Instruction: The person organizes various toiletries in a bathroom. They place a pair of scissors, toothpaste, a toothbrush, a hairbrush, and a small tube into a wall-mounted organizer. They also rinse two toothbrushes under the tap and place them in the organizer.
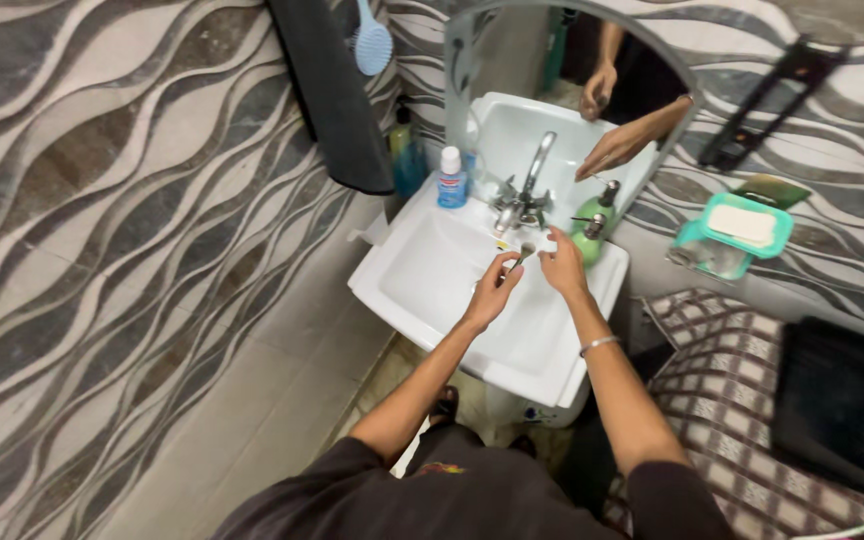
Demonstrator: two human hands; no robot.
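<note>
Over a white washbasin (422,290) my left hand (495,285) pinches a small brush-like thing (525,252), its bristled end up near the chrome tap (524,200). My right hand (562,262) is raised just right of that brush with its fingers curled close to the tip; whether it touches the brush I cannot tell. A thin bracelet (598,345) sits on my right wrist. Both hands are below the tap spout.
A blue bottle with a white cap (451,178) and a dark blue-green bottle (405,150) stand at the basin's back left. A green pump bottle (592,235) stands at the right. A mirror (572,90), a wall soap dish (730,232), a hanging dark towel (332,100) and a checked cloth (722,390) surround the basin.
</note>
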